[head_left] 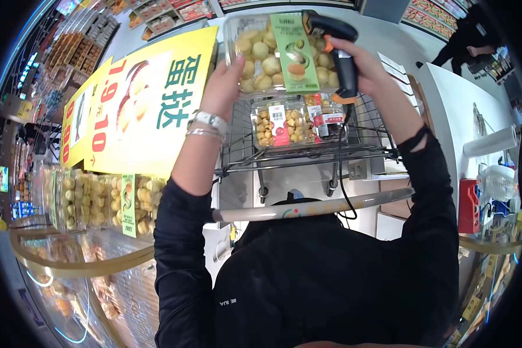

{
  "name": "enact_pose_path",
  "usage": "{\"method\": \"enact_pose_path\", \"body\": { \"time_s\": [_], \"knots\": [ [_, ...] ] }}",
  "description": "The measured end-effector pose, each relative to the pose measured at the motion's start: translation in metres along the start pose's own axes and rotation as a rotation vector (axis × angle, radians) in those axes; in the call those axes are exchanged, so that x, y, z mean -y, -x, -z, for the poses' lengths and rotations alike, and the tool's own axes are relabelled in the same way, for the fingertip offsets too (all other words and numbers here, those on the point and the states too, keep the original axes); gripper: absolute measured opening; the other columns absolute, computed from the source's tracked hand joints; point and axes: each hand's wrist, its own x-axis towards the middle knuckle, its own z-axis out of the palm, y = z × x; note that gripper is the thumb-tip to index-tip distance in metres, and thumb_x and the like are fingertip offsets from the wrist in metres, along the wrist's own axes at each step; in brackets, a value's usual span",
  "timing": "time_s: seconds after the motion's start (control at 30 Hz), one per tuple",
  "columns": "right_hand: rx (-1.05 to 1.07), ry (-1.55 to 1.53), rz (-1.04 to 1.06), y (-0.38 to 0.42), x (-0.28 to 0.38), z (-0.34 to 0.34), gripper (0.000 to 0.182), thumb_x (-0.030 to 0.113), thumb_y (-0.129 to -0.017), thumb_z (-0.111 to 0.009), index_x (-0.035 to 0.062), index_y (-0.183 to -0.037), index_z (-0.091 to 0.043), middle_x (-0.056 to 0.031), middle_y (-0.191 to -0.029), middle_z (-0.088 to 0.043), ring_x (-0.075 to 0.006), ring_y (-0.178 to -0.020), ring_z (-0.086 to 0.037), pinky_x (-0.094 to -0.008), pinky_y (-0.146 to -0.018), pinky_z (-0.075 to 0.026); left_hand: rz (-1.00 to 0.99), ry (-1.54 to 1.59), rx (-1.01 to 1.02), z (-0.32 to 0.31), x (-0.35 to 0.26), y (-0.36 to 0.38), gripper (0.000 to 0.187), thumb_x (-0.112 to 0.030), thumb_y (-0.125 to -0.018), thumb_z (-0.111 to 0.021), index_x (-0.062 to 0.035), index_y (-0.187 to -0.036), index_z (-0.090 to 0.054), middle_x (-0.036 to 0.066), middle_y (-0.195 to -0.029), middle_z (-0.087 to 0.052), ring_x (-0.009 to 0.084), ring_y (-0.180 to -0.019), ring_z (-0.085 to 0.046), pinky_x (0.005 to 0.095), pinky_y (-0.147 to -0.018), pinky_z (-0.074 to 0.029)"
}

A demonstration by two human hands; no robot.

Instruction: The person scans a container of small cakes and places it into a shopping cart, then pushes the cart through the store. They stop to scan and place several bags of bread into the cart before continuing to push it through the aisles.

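A clear plastic box of round pale pastries (264, 61) with a green label is held up over a wire shopping cart (238, 139). At its left side, my left hand (229, 87) grips the box, the thumb on its front edge. My right hand (362, 66) is wrapped round a black and orange scanner (346, 69) at the right end of the box; whether its fingers also touch the box is hidden. The scanner's cable hangs down into the cart. Below the held box, smaller clear packs with pink and white labels (281, 124) lie in the cart.
A large yellow price sign (151, 104) stands at left, above stacked pastry boxes (93, 197) on a rimmed display case (81, 265). The cart handle (261, 214) crosses in front of my body. At right are a white counter (452, 116), a red object (468, 206) and another person (475, 37).
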Motion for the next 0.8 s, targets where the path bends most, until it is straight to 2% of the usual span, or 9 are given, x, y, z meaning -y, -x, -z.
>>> {"method": "enact_pose_path", "body": {
  "time_s": [0.1, 0.17, 0.23, 0.33, 0.43, 0.63, 0.7, 0.73, 0.8],
  "knots": [
    [-0.104, -0.054, -0.214, -0.046, -0.036, 0.047, 0.029, 0.03, -0.078, -0.069, 0.0066, -0.093, -0.06, -0.0078, -0.083, -0.065, -0.0206, -0.071, -0.065, -0.038, -0.067, -0.056, 0.105, -0.114, -0.068, -0.018, 0.057, -0.047, 0.05, -0.041, -0.09, -0.051, -0.0047, -0.124, -0.045, 0.003, -0.088, -0.056, 0.011, -0.065, -0.045, 0.0266, -0.051, -0.035],
    [-0.167, 0.021, -0.303, -0.073, -0.07, 0.078, 0.034, 0.034, -0.077, -0.068, 0.0072, -0.096, -0.06, -0.008, -0.083, -0.066, -0.0225, -0.074, -0.066, -0.0398, -0.07, -0.056, 0.283, 0.153, 0.037, -0.015, 0.121, -0.091, 0.041, -0.035, -0.092, -0.048, -0.0057, -0.12, -0.047, 0.005, -0.093, -0.057, 0.014, -0.072, -0.052, 0.0309, -0.056, -0.043],
    [-0.167, -0.102, -0.438, -0.081, -0.103, 0.083, 0.034, 0.032, -0.079, -0.067, 0.0047, -0.096, -0.059, -0.0116, -0.088, -0.066, -0.0235, -0.075, -0.066, -0.0374, -0.073, -0.056, 0.426, 0.194, 0.02, -0.024, 0.131, -0.083, 0.04, -0.031, -0.095, -0.041, -0.0102, -0.129, -0.035, 0.01, -0.124, -0.048, 0.0283, -0.113, -0.05, 0.0515, -0.088, -0.045],
    [-0.227, -0.025, -0.62, -0.092, -0.156, 0.1, 0.033, 0.031, -0.076, -0.07, 0.0059, -0.094, -0.058, -0.0061, -0.08, -0.063, -0.0203, -0.068, -0.065, -0.0341, -0.064, -0.055, 0.531, 0.283, -0.049, -0.005, 0.226, -0.101, 0.036, -0.031, -0.095, -0.041, -0.012, -0.126, -0.036, 0.011, -0.119, -0.05, 0.0295, -0.106, -0.054, 0.0517, -0.082, -0.048],
    [-0.133, 0.117, -0.639, -0.095, -0.176, 0.101, 0.034, 0.035, -0.075, -0.07, 0.0104, -0.095, -0.058, -0.003, -0.08, -0.062, -0.0133, -0.062, -0.06, -0.0283, -0.054, -0.051, 0.673, 0.246, -0.136, 0.007, 0.267, -0.108, 0.034, -0.03, -0.095, -0.043, -0.0136, -0.124, -0.036, 0.01, -0.118, -0.051, 0.0294, -0.098, -0.057, 0.0496, -0.078, -0.05],
    [-0.118, 0.148, -0.733, -0.096, -0.198, 0.099, 0.036, 0.036, -0.076, -0.068, 0.0102, -0.1, -0.057, -0.0031, -0.082, -0.063, -0.0107, -0.059, -0.057, -0.0256, -0.049, -0.046, 0.591, -0.369, -0.146, 0.024, 0.296, -0.113, 0.041, -0.032, -0.092, -0.048, -0.0139, -0.126, -0.034, 0.014, -0.117, -0.054, 0.03, -0.101, -0.058, 0.0476, -0.079, -0.049],
    [-0.081, 0.143, -0.777, -0.097, -0.202, 0.097, 0.037, 0.034, -0.077, -0.068, 0.0098, -0.103, -0.058, -0.0039, -0.083, -0.064, -0.0094, -0.059, -0.057, -0.0252, -0.049, -0.046, 0.576, -0.73, -0.077, 0.026, 0.298, -0.111, 0.053, -0.021, -0.086, -0.053, -0.0074, -0.132, -0.032, 0.021, -0.122, -0.053, 0.031, -0.11, -0.055, 0.0359, -0.091, -0.044],
    [-0.079, 0.145, -0.776, -0.099, -0.204, 0.099, 0.037, 0.034, -0.077, -0.068, 0.0098, -0.103, -0.058, -0.0039, -0.083, -0.064, -0.0094, -0.059, -0.057, -0.0252, -0.049, -0.046, 0.574, -0.729, -0.079, 0.025, 0.299, -0.111, 0.053, -0.021, -0.086, -0.053, -0.0074, -0.132, -0.032, 0.021, -0.122, -0.053, 0.031, -0.11, -0.055, 0.0359, -0.091, -0.044],
    [-0.047, 0.17, -0.771, -0.102, -0.212, 0.102, 0.038, 0.034, -0.077, -0.068, 0.0091, -0.104, -0.057, -0.0035, -0.082, -0.064, -0.0086, -0.06, -0.058, -0.0249, -0.049, -0.046, 0.687, -1.211, 0.177, 0.018, 0.288, -0.105, 0.055, -0.035, -0.089, -0.046, -0.0016, -0.131, -0.036, 0.026, -0.122, -0.051, 0.0376, -0.11, -0.054, 0.0397, -0.091, -0.044]
  ]
}}
